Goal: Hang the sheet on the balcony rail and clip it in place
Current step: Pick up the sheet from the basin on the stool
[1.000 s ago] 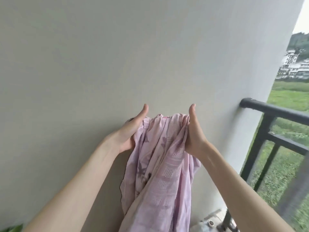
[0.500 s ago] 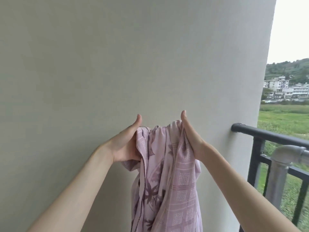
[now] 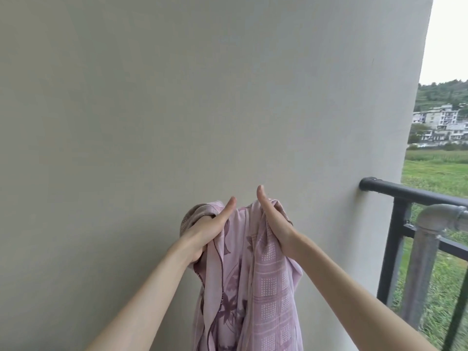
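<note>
A pale pink sheet (image 3: 255, 287) with a purple leaf print and white dotted squares hangs bunched in front of me. My left hand (image 3: 207, 231) grips its upper edge on the left, with a fold draped over the fingers. My right hand (image 3: 274, 221) grips the upper edge on the right, thumb pointing up. The two hands are close together, held out before a plain wall. The black balcony rail (image 3: 410, 192) runs off to the right, apart from the sheet. No clip is in sight.
A light grey wall (image 3: 202, 97) fills most of the view right behind the sheet. A grey metal pipe with an elbow joint (image 3: 428, 252) stands inside the black railing at the right. Beyond the railing lie grass and distant buildings.
My hands have moved closer together and a little to the right, bunching the sheet's top edge. A fold now lies over my left hand. The view has turned right, showing more railing.
</note>
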`<state>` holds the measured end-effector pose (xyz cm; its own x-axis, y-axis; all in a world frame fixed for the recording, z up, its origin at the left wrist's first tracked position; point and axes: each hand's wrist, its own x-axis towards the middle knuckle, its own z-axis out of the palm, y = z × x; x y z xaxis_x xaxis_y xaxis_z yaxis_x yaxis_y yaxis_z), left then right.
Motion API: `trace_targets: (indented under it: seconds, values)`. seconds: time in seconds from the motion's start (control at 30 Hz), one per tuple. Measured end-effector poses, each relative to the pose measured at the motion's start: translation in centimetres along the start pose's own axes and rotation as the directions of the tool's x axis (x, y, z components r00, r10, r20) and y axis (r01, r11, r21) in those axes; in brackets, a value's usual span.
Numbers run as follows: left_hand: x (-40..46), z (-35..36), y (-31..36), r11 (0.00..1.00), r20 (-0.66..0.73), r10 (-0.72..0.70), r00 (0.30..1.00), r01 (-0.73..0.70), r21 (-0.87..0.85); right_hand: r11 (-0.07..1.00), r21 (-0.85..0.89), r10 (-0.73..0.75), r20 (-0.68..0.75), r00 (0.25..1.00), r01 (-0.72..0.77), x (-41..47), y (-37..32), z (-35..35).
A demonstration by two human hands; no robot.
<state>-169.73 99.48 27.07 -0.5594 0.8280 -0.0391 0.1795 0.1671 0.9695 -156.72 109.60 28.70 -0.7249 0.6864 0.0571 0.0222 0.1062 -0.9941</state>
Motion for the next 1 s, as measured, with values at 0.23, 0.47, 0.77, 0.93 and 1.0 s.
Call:
trace_targets:
  seconds: [0.23,0.47,0.77,0.93,1.0]
  values:
    - [-1.8,2.2,-0.7,0.978,-0.062,0.102,0.993,-0.089,0.187,1.000,0.011,-0.007,-0.101,0.995,0.008,-0.3,1.2,0.4]
    - [-0.8,2.1,0.0,0.981,0.015,0.126,0.992,-0.127,0.147,0.992,0.110,0.084,-0.204,0.975,-0.062,2.4,2.7,-0.4]
    - [1.6,2.3,9.6,0.977,0.235,0.178,0.955,-0.143,-0.159,0.993,0.081,-0.076,-0.148,0.986,0.089,2.7,-6.3,-4.9]
    - [2.1,5.6,17.1,0.925,0.313,0.366,0.876,-0.308,-0.221,0.967,0.063,-0.221,-0.260,0.940,0.245,-2.5,-13.8,-9.1]
    - [1.4,7.8,19.8,0.904,0.361,0.420,0.833,-0.351,-0.243,0.945,0.016,-0.302,-0.345,0.889,0.327,-5.1,-15.9,-10.9]
